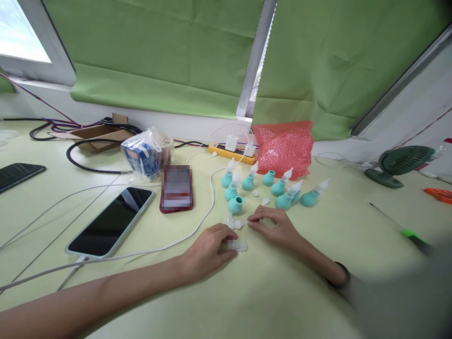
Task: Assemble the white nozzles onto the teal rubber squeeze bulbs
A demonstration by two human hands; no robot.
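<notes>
My left hand [211, 250] rests on the table with its fingers round the end of a clear plastic tube piece [237, 245] that lies flat. My right hand [273, 227] has thumb and forefinger pinched at the tip of a small white nozzle [238, 225]. Beside that nozzle is another clear piece [230, 220]. Behind the hands stand several teal rubber bulbs; most carry a clear tip, while one near bulb [235, 204] and one at the back [269, 177] have open necks. Two loose white pieces [255, 193] [265, 201] lie among them.
A white cable [197, 227] crosses left of my hands. Phones [111, 223] [176, 189] lie to the left, near a bagged blue box [143, 159]. Behind are a yellow power strip [231, 154] and pink bubble wrap [284, 148]. Right: green fan [402, 162], screwdriver [411, 235].
</notes>
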